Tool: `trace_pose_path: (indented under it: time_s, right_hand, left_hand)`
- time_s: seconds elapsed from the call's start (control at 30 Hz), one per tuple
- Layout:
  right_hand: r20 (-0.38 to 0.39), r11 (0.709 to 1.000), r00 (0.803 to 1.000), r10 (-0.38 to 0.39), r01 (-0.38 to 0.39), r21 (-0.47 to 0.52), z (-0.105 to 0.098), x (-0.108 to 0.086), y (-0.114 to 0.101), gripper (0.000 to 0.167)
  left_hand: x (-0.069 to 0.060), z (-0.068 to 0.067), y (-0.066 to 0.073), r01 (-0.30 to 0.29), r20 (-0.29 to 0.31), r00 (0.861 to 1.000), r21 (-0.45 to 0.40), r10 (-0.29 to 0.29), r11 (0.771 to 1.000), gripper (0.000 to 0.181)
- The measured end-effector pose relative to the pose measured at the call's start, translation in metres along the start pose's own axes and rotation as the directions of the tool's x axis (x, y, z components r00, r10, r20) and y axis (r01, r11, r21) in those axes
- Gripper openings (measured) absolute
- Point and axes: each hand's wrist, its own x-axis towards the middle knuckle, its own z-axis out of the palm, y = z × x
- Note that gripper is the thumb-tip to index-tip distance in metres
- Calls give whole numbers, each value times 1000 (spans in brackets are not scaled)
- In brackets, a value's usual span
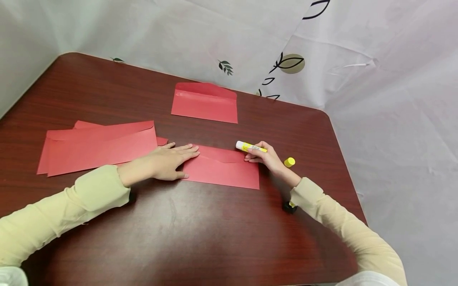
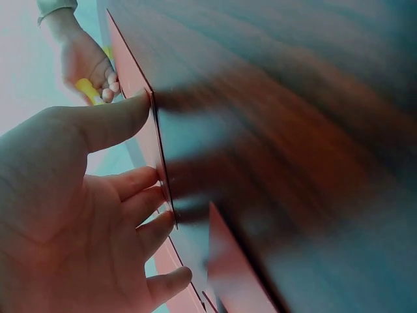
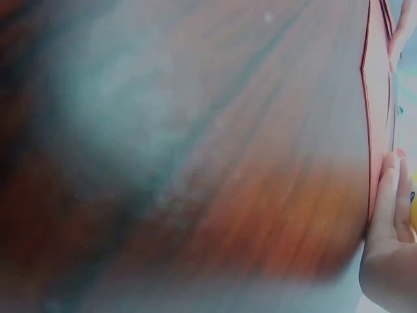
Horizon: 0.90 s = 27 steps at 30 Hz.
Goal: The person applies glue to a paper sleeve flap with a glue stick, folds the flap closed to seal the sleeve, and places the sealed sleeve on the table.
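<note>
A red envelope [image 1: 222,171] lies in front of me, its flap folded down over its body. My left hand [image 1: 171,162] rests on the left end of it with the fingers spread; the left wrist view shows the thumb and fingertips touching its edge [image 2: 156,124]. At the other end, my right hand [image 1: 266,157] holds a yellow glue stick [image 1: 246,147] with a white end, pointing left above the flap. The lower fingers of that hand touch the envelope's right side. In the right wrist view, only part of the right hand [image 3: 388,248] shows.
Several red envelopes [image 1: 100,145] overlap at the left. Another red envelope [image 1: 205,107], flap raised, lies at the back. A yellow cap [image 1: 289,162] stands right of the right hand. A small black object [image 1: 289,207] is partly hidden under the right sleeve. Patterned sheeting [image 1: 214,35] hangs behind the table.
</note>
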Motion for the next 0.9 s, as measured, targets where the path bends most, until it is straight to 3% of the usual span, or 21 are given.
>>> trace_pose_path:
  time_s: [0.23,0.33,0.5,0.63,0.9]
  right_hand:
    - [-2,999,999,41,-41,-7,0,-1,-5,9]
    - [-6,996,996,85,-85,3,-1,-1,-11,9]
    - [0,993,995,104,-104,52,-2,0,-17,10]
    - [10,993,996,93,-94,70,-2,-3,-20,9]
    - [17,993,999,52,-53,106,1,-25,-27,9]
  left_hand:
    - [8,-1,-2,-23,-65,998,-32,21,999,69]
    - [16,-5,-5,-48,-139,990,-63,39,997,68]
    - [32,-8,-14,-45,-231,972,-32,36,998,78]
    - [40,-10,-20,-27,-212,977,-68,12,997,82]
    - [50,-14,-20,15,-112,993,-167,-34,986,81]
